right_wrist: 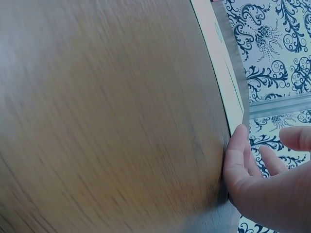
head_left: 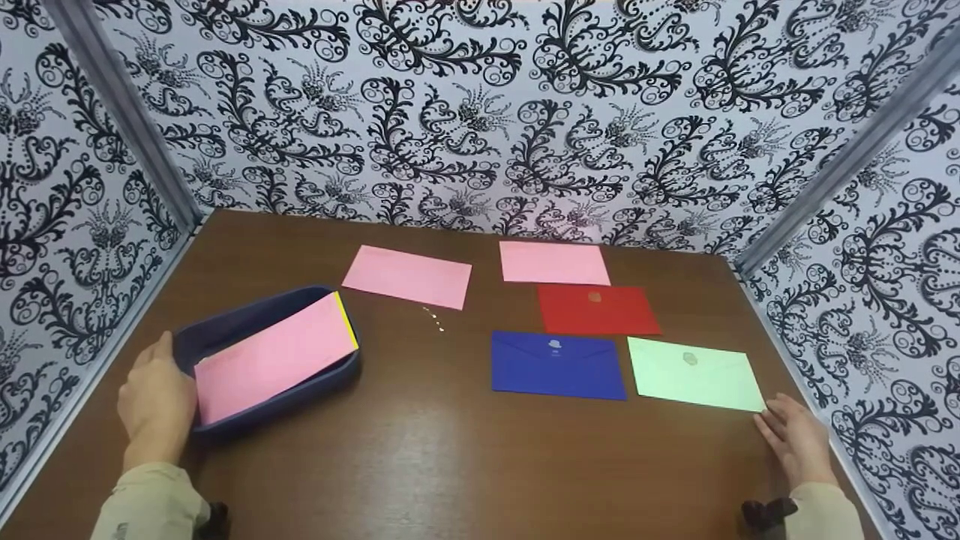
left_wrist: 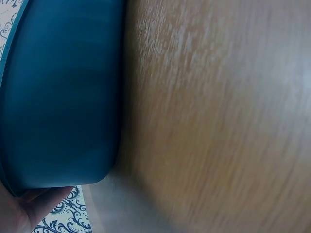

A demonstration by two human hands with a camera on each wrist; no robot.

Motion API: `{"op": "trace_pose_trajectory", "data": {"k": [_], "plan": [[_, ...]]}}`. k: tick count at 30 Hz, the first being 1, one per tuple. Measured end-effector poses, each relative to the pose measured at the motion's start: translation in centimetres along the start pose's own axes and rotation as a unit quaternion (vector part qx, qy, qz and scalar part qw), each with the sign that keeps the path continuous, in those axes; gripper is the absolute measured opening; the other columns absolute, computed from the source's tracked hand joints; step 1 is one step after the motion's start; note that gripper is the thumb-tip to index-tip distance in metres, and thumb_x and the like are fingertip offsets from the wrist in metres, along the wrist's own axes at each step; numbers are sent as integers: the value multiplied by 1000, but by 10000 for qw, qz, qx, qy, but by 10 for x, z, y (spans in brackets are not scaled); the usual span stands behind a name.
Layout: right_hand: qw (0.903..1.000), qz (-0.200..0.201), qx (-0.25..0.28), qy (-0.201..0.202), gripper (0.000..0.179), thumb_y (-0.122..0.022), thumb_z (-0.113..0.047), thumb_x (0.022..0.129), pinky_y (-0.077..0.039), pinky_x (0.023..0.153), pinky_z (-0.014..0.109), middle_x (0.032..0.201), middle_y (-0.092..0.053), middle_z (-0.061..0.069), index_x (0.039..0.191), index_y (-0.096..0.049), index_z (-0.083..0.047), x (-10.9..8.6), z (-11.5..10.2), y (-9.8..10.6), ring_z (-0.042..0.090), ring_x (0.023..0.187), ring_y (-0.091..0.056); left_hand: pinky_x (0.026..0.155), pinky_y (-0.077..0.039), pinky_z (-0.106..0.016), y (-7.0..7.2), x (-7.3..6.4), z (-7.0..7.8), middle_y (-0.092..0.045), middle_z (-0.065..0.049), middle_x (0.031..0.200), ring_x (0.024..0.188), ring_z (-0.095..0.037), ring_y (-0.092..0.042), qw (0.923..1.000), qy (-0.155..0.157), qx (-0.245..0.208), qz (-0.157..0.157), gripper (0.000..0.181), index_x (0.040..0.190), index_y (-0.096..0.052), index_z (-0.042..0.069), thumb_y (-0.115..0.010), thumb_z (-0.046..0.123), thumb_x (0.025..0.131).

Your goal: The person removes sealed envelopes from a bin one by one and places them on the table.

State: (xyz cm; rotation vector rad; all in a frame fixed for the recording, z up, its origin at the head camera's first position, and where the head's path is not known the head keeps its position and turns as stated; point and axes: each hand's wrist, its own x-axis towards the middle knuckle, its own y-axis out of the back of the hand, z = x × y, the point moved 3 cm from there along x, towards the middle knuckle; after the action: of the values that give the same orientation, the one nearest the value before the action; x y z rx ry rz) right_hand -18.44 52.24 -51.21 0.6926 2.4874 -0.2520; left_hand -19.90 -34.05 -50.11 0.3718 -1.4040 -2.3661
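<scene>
A dark blue plastic basin [head_left: 279, 402] stands at the left of the table, with pink envelopes [head_left: 277, 357] and a yellow edge inside it. My left hand [head_left: 156, 390] grips the rim at its near left end; the left wrist view shows the basin's side [left_wrist: 60, 97] and part of that hand [left_wrist: 31, 208]. At the right, a light green envelope [head_left: 694, 373] lies flat with a seal on its flap. My right hand [head_left: 796, 435] is at its near right corner, fingertips touching the corner or just beside it. In the right wrist view, its fingers [right_wrist: 238, 155] are loosely bent, thumb apart.
A blue envelope [head_left: 557, 371] lies left of the green one, with a red envelope [head_left: 600, 315] behind. Two pink envelopes, one at back centre [head_left: 409, 276] and another at back right [head_left: 555, 262], lie near the patterned wall [head_left: 450, 112]. Small white specks [head_left: 435, 320] dot the table.
</scene>
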Motion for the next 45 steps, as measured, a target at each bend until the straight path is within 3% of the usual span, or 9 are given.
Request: {"op": "trace_pose_trajectory", "data": {"k": [5,9,13,18,22,34,39,43,45], "plan": [[9998,-165,134,32,72,-51,-14,102,-52,97,16,121,-44,-15,161,-10,-20,-1,0,0,-6,91,-61,102,-37,-70,0,0,-1,-31,-32,154,126,-64,-39,10000,26,-44,-14,65,157,-20,1,-34,2,93],[9991,-261,321,78,70,-50,-15,103,-53,95,18,102,-58,-18,161,-11,-20,-3,0,0,-4,88,-65,101,-38,-71,0,0,0,-31,-33,154,126,-64,-39,10000,8,-49,-26,64,157,-20,1,-33,2,94],[9981,-339,504,87,63,-51,-15,103,-55,93,19,85,-67,-16,158,-22,-26,-7,-1,-4,-1,87,-67,100,-38,-71,0,0,0,-31,-32,154,124,-64,-40,10000,46,-38,-44,64,157,-20,1,-34,3,94],[9976,-495,439,199,49,-53,-16,102,-55,94,19,85,-67,-16,148,-37,-27,-10,-3,-11,-1,89,-67,99,-39,-71,0,-1,1,-32,-32,153,124,-64,-40,10000,31,-25,18,65,156,-21,1,-35,3,93],[9967,-664,393,261,26,-51,-16,103,-54,95,20,89,-67,-17,127,-50,-25,-14,-4,-18,-1,90,-68,98,-40,-71,1,-2,2,-33,-33,152,124,-63,-41,9999,-19,-13,112,64,156,-23,0,-35,3,93],[9922,-1086,599,147,24,-53,-14,102,-55,96,22,91,-70,-12,125,-51,-21,-28,-10,-55,4,90,-71,99,-39,-71,1,-2,2,-33,-34,151,125,-63,-40,9999,-83,6,120,64,155,-23,-1,-36,3,93],[9890,-1322,640,174,16,-50,-14,103,-55,96,22,94,-71,-11,112,-60,-21,-34,-11,-72,6,92,-71,98,-39,-71,1,-2,2,-33,-34,151,124,-63,-41,9999,-83,-11,121,64,156,-22,-1,-36,3,93],[9863,-1473,726,183,20,-51,-13,103,-55,96,23,95,-70,-10,95,-67,-23,-36,-12,-86,7,92,-71,97,-40,-71,1,-2,2,-33,-34,151,124,-63,-41,9999,-72,-2,104,64,156,-22,0,-36,4,93],[9859,-1504,707,201,17,-52,-14,102,-54,97,22,96,-69,-9,98,-66,-22,-37,-12,-92,7,92,-70,96,-40,-71,1,-2,2,-33,-34,151,124,-63,-41,9999,-70,14,104,64,156,-22,0,-36,4,93]]}}
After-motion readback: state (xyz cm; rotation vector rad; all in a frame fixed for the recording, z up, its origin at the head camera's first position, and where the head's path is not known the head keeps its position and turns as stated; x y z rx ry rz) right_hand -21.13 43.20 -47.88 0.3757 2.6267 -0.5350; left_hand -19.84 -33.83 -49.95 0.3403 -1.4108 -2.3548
